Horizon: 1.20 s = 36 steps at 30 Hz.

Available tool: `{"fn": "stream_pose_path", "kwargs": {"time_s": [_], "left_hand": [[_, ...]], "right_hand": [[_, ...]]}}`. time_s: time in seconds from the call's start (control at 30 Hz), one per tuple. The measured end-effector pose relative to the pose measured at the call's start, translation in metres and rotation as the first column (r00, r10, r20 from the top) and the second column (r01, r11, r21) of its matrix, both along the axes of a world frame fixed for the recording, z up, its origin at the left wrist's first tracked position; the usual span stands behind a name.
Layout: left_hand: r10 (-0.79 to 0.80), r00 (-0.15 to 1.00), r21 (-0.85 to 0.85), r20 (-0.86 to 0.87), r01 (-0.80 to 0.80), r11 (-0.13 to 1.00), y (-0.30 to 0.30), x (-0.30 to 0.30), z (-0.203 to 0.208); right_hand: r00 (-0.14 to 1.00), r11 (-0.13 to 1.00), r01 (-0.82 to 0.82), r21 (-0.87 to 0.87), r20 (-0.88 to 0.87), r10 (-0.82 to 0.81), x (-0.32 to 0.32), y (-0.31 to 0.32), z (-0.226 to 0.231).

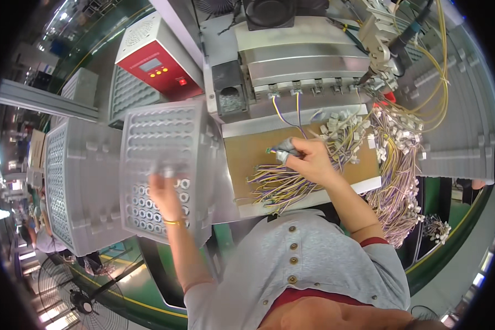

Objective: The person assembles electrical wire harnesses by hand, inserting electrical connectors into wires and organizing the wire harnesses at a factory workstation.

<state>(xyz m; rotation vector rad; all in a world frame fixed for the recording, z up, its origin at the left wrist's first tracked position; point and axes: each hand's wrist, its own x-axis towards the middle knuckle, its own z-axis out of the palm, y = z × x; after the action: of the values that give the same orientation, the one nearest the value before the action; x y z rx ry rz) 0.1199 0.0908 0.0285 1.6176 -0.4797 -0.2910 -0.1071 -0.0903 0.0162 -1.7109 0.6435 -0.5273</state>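
My right hand (311,159), with grey coverings on its fingertips, pinches a thin wire lead (270,150) with a small greenish end, above the brown work board (242,148). Beneath it, a fan of purple, yellow and white wire leads (280,187) lies across the board. Over at the left, my left hand (168,192) is above a translucent moulded tray (159,126). Motion smears its fingertips, so whether they hold anything is unclear. White ring-shaped parts (148,214) fill the tray's nearer pockets.
Behind the board runs a metal fixture (308,60) with two wired connectors plugged in. A soldering iron (404,41) angles in at the right, above hanging wire bundles (396,187). A red-and-white control box (162,66) stands behind the trays; another tray stack (85,181) is farther left.
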Motion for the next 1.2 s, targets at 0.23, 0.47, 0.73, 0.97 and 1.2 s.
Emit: {"fn": "stream_pose_path", "kwargs": {"time_s": [0.23,0.47,0.73,0.97,1.2], "left_hand": [[-0.547,0.745,-0.286,-0.383,0.467,0.837,-0.055,-0.094,-0.022],[-0.627,0.677,-0.385,-0.386,0.5,0.776,-0.064,-0.104,-0.02],[-0.651,0.741,-0.264,-0.164,0.603,0.753,-0.067,-0.106,-0.011],[-0.573,0.652,-0.362,-0.496,0.445,0.819,-0.079,-0.106,-0.013],[-0.683,0.47,-0.548,-0.56,0.408,0.73,-0.092,-0.119,-0.017]], "right_hand": [[0.993,1.0,-0.005,-0.008,0.121,0.006,0.0,0.005,0.007],[0.992,1.0,0.025,0.014,0.124,-0.026,-0.002,0.005,0.013],[0.993,0.979,-0.089,-0.183,0.065,0.102,-0.004,-0.004,0.018],[0.998,0.999,-0.047,0.027,-0.027,0.048,0.002,0.003,0.018],[1.0,0.954,-0.02,0.299,0.004,0.02,-0.001,-0.011,0.013]]}}
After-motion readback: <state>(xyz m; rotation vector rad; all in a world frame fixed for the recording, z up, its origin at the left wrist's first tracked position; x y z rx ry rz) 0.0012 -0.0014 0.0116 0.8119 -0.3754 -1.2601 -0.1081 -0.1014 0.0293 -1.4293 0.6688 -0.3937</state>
